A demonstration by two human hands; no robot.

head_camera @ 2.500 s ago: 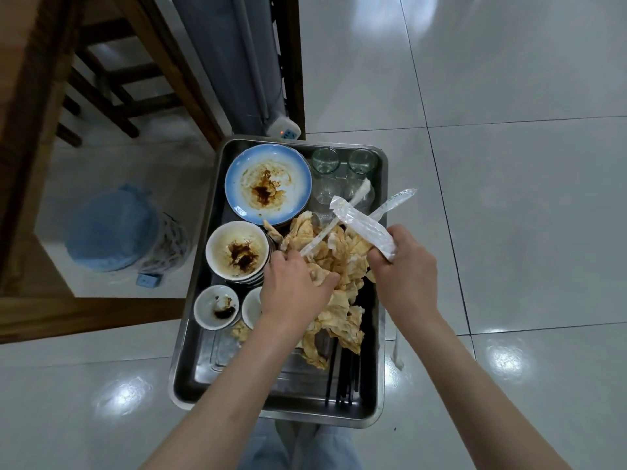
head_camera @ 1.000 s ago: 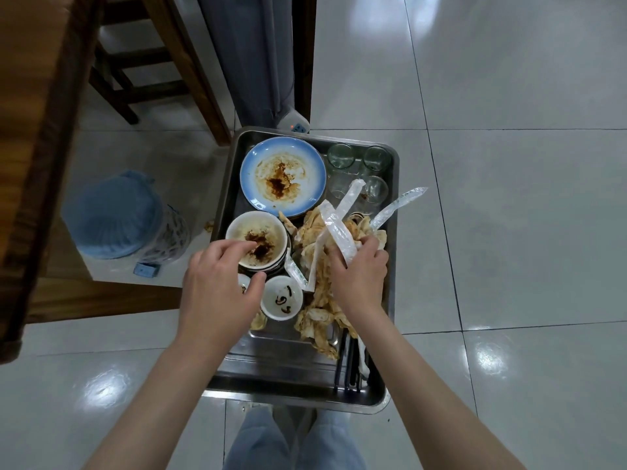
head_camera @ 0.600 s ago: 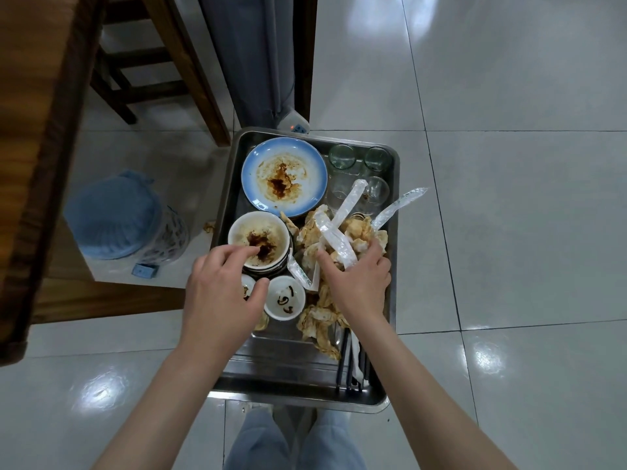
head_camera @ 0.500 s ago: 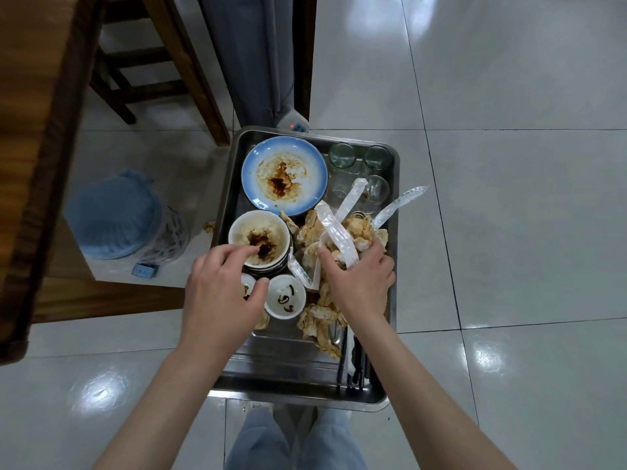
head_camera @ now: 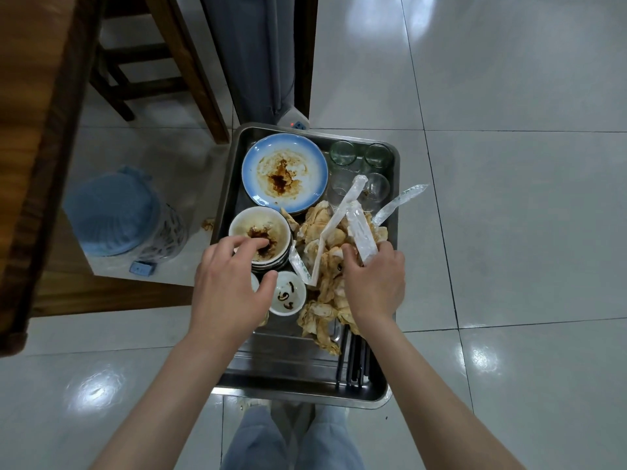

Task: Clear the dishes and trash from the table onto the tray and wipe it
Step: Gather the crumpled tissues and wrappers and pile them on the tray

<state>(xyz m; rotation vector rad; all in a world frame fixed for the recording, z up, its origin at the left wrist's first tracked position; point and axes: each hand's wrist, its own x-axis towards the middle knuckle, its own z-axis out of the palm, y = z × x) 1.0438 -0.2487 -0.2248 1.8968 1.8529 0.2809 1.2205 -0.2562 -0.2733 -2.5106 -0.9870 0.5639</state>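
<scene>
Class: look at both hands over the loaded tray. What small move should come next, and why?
Probably lift the crumpled napkins toward the bin: the right hand already grips them and a plastic wrapper, while the left hand steadies the stacked bowls.

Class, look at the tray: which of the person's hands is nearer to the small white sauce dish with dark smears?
Left. The left hand has its thumb at the rim of the small sauce dish. The right hand lies farther to the right, on the crumpled napkins, holding a plastic wrapper.
</scene>
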